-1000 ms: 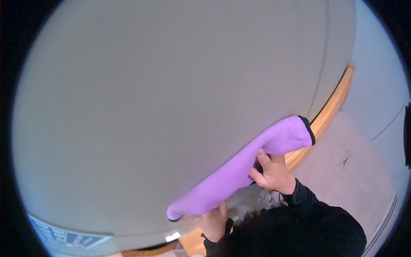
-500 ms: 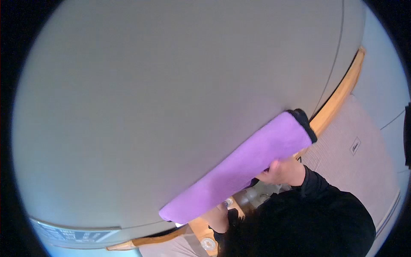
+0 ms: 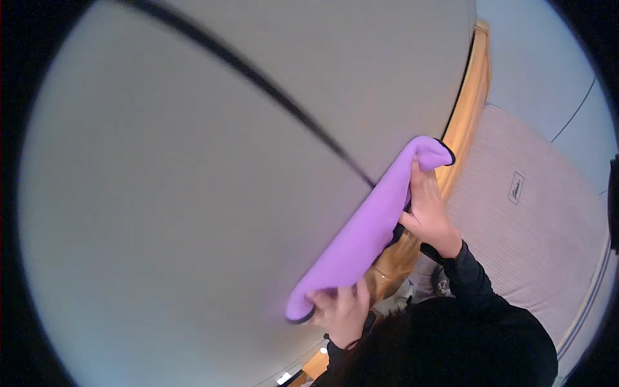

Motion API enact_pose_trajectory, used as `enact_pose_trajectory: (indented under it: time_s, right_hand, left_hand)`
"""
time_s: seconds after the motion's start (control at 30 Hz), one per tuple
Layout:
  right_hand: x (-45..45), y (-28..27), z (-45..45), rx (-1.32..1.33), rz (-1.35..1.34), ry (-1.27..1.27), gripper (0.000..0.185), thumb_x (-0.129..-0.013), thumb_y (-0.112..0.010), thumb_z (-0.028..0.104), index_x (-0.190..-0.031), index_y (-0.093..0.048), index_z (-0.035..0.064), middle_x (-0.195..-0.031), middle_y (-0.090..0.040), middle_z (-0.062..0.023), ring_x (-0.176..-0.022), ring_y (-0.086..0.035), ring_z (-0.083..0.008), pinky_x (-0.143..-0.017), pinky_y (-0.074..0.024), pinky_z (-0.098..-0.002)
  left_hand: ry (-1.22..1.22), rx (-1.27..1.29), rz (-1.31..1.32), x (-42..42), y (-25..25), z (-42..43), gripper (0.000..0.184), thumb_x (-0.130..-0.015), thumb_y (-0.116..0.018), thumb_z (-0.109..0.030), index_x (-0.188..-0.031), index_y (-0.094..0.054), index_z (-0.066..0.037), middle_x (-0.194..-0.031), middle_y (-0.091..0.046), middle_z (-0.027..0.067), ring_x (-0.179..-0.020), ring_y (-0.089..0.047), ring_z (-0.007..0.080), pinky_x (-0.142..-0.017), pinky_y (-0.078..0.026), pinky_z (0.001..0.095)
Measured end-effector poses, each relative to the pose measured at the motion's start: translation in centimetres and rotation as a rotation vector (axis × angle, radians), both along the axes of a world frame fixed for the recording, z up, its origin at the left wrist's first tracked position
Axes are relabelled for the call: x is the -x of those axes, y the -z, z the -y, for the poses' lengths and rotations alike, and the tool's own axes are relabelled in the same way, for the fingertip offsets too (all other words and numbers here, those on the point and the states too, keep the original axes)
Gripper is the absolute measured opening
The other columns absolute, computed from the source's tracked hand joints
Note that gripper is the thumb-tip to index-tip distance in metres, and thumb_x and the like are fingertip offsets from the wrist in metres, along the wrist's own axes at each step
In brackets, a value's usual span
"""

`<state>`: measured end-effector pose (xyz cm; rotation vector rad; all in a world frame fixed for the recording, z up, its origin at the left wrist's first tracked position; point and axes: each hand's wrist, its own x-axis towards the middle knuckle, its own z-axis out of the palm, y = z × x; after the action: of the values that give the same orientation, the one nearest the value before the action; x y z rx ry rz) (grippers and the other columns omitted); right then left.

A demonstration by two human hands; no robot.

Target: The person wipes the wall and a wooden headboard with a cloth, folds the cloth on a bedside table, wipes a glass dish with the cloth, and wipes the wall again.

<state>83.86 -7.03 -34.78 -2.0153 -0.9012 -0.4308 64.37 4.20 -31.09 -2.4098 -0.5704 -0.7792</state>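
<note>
A purple cloth [image 3: 358, 238] with black edging stretches diagonally between my two hands, folded over lengthwise along the grey surface. My left hand [image 3: 342, 316] grips its lower end, fingers curled over the fabric near the black edge. At the upper end, my right hand [image 3: 431, 209] holds the cloth with the thumb against its near side. The right fingers reach up under a folded corner, which hides their tips. Whether the cloth touches the surface along its whole length I cannot tell.
The broad grey surface [image 3: 193, 193] fills the left, crossed by a blurred dark strip [image 3: 258, 77]. A wooden edge [image 3: 467, 97] borders it, beside a striped pinkish pad [image 3: 529, 238] with a small label. A shiny brown object [image 3: 393, 267] lies below the cloth.
The view has shifted and the dark strip now shows. The upper corner of the cloth has folded over my right fingers. Both hands are more visible, with my left fingers over the cloth.
</note>
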Motion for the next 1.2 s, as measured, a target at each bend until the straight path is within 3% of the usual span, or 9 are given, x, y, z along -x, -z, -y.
enact_pose_trajectory:
  time_s: [0.2, 0.27, 0.33, 0.5, 0.67, 0.77, 0.9, 1.1, 1.2]
  right_hand:
    - [-3.0, 2.1, -4.4, 0.014, -0.282, 0.004, 0.095, -0.080, -0.069, 0.035, -0.147, -0.015, -0.0050, -0.140, -0.035, -0.0295, -0.129, -0.033, -0.0453, -0.109, -0.0260, -0.0474]
    - [-1.1, 1.6, -4.4, -0.019, -0.266, -0.019, 0.093, -0.083, -0.067, 0.035, -0.147, -0.013, -0.0053, -0.141, -0.033, -0.0295, -0.132, -0.031, -0.0447, -0.110, -0.0239, -0.0471]
    - [1.5, -0.5, -5.3, -0.061, -0.211, -0.062, 0.092, -0.084, -0.066, 0.033, -0.148, -0.011, -0.0048, -0.142, -0.033, -0.0298, -0.134, -0.028, -0.0452, -0.112, -0.0216, -0.0479]
    - [13.0, -0.5, -2.2, -0.046, 0.025, -0.139, 0.097, -0.081, -0.070, 0.032, -0.149, -0.010, -0.0033, -0.140, -0.034, -0.0316, -0.132, -0.027, -0.0516, -0.110, -0.0193, -0.0533]
    - [26.3, -3.0, -9.2, -0.017, 0.134, -0.286, 0.099, -0.078, -0.073, 0.033, -0.149, -0.013, 0.0000, -0.131, -0.043, -0.0314, -0.122, -0.036, -0.0513, -0.105, -0.0217, -0.0587]
    - [32.6, -1.9, -9.2, -0.081, 0.285, -0.413, 0.088, -0.078, -0.075, 0.032, -0.146, -0.027, 0.0048, -0.124, -0.052, -0.0270, -0.111, -0.051, -0.0433, -0.095, -0.0386, -0.0503]
    - [39.0, 1.3, -9.4, 0.076, 0.251, -0.615, 0.064, -0.081, -0.073, 0.026, -0.138, -0.046, 0.0123, -0.114, -0.063, -0.0129, -0.101, -0.062, -0.0260, -0.087, -0.0474, -0.0428]
    - [37.6, -1.3, -8.1, 0.194, 0.390, -0.755, 0.046, -0.088, -0.057, 0.028, -0.133, -0.054, 0.0368, -0.112, -0.063, -0.0006, -0.102, -0.058, -0.0256, -0.086, -0.0417, -0.0431]
    - [37.2, -2.6, -8.0, 0.079, 0.164, -0.737, 0.046, -0.087, -0.058, 0.030, -0.133, -0.054, 0.0358, -0.112, -0.064, -0.0003, -0.101, -0.059, -0.0243, -0.086, -0.0421, -0.0426]
  left_hand:
    - [0.040, 0.006, -0.013, -4.4, 0.9, -4.9, 0.033, -0.075, -0.068, -0.048, -0.105, -0.065, -0.037, -0.151, -0.028, 0.0103, -0.141, -0.021, 0.0334, -0.110, -0.005, 0.0650]
    - [0.050, -0.070, -0.108, -2.8, 0.0, -4.5, 0.028, -0.075, -0.069, -0.045, -0.100, -0.066, -0.033, -0.145, -0.032, 0.0134, -0.142, -0.019, 0.0327, -0.112, -0.003, 0.0618]
    - [0.058, -0.036, -0.106, 0.1, -0.1, -5.4, 0.030, -0.074, -0.073, -0.044, -0.102, -0.069, -0.032, -0.156, -0.012, 0.0237, -0.142, -0.011, 0.0478, -0.114, -0.002, 0.0580]
    - [-0.084, 0.023, 0.051, 13.5, 5.6, -2.6, 0.062, -0.071, -0.074, -0.051, -0.125, -0.059, -0.025, -0.154, -0.006, 0.0309, -0.140, -0.007, 0.0550, -0.108, -0.009, 0.0677]
    - [-0.266, 0.172, 0.207, 27.4, 6.0, -7.2, 0.085, -0.073, -0.071, -0.053, -0.142, -0.040, -0.013, -0.149, -0.016, 0.0351, -0.137, -0.010, 0.0578, -0.104, -0.014, 0.0716]
    - [-0.389, 0.234, 0.263, 34.4, 7.0, -6.7, 0.081, -0.080, -0.067, -0.048, -0.143, -0.036, -0.007, -0.144, -0.024, 0.0362, -0.134, -0.018, 0.0579, -0.102, -0.020, 0.0692]
    - [-0.420, 0.441, 0.424, 39.0, 12.5, -5.8, 0.073, -0.089, -0.059, -0.042, -0.144, -0.028, -0.004, -0.141, -0.026, 0.0375, -0.128, -0.025, 0.0591, -0.099, -0.026, 0.0681]
    - [-0.503, 0.705, 0.491, 37.2, 11.2, -1.3, 0.076, -0.093, -0.053, -0.042, -0.145, -0.020, 0.001, -0.143, -0.018, 0.0400, -0.131, -0.021, 0.0586, -0.105, -0.024, 0.0613]
    - [-0.422, 0.818, 0.580, 36.9, 10.4, -1.2, 0.079, -0.093, -0.053, -0.043, -0.147, -0.016, 0.002, -0.144, -0.014, 0.0406, -0.133, -0.017, 0.0575, -0.108, -0.021, 0.0584]
